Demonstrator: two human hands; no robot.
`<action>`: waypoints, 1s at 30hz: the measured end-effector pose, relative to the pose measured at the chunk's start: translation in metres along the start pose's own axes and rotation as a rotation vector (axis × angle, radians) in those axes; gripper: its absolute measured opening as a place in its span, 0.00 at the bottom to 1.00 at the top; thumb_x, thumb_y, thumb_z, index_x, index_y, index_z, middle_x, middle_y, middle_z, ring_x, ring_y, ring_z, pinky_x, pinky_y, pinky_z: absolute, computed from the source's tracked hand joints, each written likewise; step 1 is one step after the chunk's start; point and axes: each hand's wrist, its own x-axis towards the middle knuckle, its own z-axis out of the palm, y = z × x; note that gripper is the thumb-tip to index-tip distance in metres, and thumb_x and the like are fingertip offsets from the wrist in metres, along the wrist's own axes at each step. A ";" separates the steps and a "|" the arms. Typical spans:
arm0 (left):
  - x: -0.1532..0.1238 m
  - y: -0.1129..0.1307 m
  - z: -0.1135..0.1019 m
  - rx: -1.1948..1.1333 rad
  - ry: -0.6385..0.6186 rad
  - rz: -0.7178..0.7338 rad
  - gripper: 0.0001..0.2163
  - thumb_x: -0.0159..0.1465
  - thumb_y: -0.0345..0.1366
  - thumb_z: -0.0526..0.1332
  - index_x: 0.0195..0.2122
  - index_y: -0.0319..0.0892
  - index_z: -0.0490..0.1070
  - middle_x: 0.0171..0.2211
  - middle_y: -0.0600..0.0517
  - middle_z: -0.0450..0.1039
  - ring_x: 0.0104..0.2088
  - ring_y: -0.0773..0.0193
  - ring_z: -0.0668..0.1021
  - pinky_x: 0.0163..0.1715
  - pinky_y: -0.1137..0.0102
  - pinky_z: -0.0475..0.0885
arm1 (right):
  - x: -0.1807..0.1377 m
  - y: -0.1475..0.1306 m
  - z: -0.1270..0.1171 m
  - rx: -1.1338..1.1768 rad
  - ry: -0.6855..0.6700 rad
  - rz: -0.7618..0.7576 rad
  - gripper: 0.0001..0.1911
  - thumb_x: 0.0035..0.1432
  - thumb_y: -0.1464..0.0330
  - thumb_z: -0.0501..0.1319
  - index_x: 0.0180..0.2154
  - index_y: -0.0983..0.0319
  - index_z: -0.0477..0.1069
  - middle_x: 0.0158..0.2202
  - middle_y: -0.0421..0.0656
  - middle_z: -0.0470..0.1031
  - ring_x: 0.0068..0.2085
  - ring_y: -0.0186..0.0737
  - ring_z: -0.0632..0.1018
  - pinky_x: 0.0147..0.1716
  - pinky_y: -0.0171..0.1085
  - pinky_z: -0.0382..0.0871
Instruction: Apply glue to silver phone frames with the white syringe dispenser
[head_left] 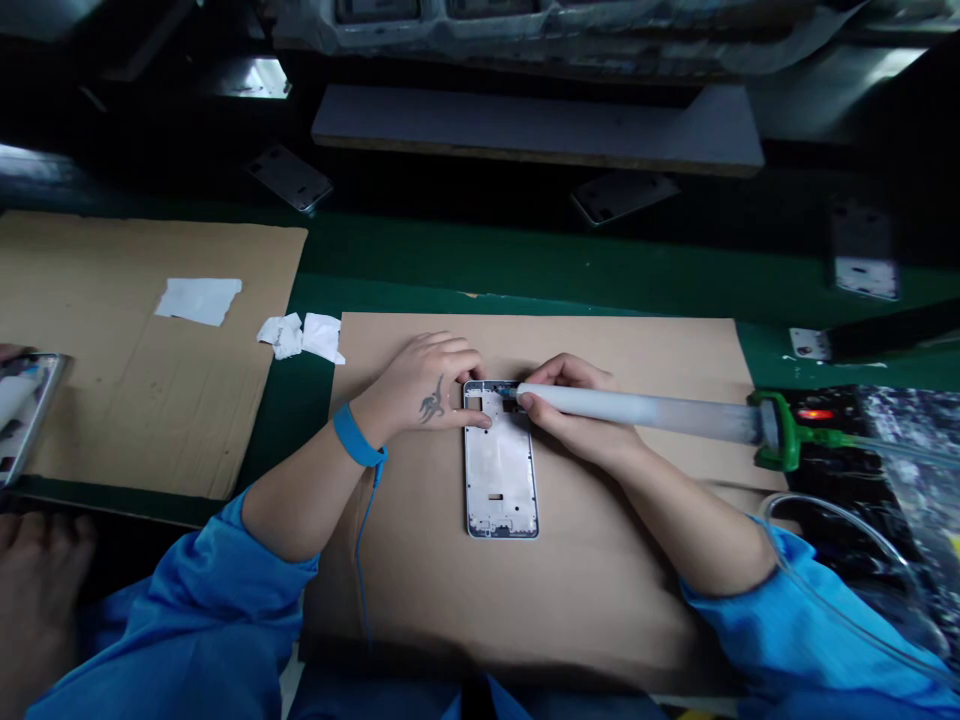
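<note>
A white-backed metal phone mid-frame (500, 480) lies lengthwise on a brown cardboard sheet (600, 345). My left hand (424, 390) rests on its upper part, with the fingertips pressing on the frame and holding it steady. My right hand (570, 410) grips a thick white dispensing syringe (637, 412). Its tip touches the frame's top right corner, and my fingers partly hide that spot. A green fitting (772, 430) caps the syringe's far end, with a hose running off to the right. A blue wrist strap (357, 436) circles my left wrist.
At left, a second cardboard sheet (150, 400) holds a white paper (199, 301); crumpled tissue (300, 337) lies beside it. A co-worker's hand (15, 390) holds a phone frame at far left. Several frames lie on the dark shelf ahead. A plastic bag (900, 470) lies at right.
</note>
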 end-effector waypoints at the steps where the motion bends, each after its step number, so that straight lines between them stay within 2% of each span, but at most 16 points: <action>1: 0.000 0.000 0.000 -0.002 0.003 0.001 0.29 0.66 0.70 0.72 0.41 0.45 0.77 0.38 0.50 0.79 0.40 0.54 0.78 0.47 0.59 0.70 | 0.000 0.000 0.000 -0.003 0.003 -0.001 0.16 0.55 0.54 0.75 0.33 0.57 0.77 0.27 0.44 0.82 0.25 0.39 0.78 0.25 0.37 0.69; 21: -0.001 -0.003 0.002 0.023 0.017 0.040 0.28 0.68 0.68 0.71 0.42 0.45 0.77 0.38 0.50 0.80 0.40 0.55 0.77 0.46 0.60 0.68 | 0.001 -0.001 0.002 -0.003 0.014 -0.010 0.15 0.58 0.56 0.76 0.35 0.57 0.77 0.29 0.44 0.82 0.27 0.40 0.79 0.26 0.37 0.72; 30: 0.000 -0.004 0.003 0.068 0.023 0.060 0.29 0.70 0.70 0.67 0.42 0.44 0.77 0.38 0.50 0.79 0.40 0.55 0.78 0.43 0.60 0.67 | 0.001 0.006 0.004 0.050 -0.017 -0.076 0.14 0.60 0.57 0.77 0.37 0.57 0.78 0.30 0.42 0.83 0.28 0.39 0.80 0.26 0.36 0.73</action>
